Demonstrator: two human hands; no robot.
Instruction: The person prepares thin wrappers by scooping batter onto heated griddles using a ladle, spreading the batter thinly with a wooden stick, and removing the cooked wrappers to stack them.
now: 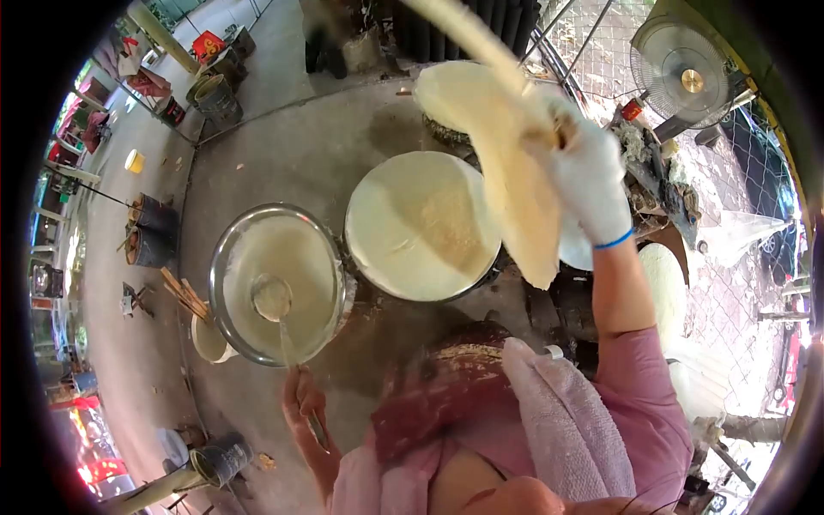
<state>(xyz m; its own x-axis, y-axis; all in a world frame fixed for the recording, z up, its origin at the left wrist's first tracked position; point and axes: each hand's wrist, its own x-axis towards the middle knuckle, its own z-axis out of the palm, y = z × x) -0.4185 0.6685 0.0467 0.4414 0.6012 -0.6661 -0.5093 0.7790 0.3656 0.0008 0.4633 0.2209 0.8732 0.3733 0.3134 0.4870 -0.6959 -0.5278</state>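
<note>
My left hand is closed round the handle of a ladle, whose bowl lies in the pale batter of a metal basin. My right hand, in a white glove with a blue cuff, is raised at the upper right, somewhat blurred. It grips a pale stick, and a large thin cream sheet hangs beside it. Between the basin and the sheet is a round white cooking surface with a shadow and a rough beige patch on it.
A standing fan is at the upper right by a wire fence. Wooden sticks lean in a white bucket left of the basin. Dark buckets stand further left. An oval pale sheet lies right of my right arm.
</note>
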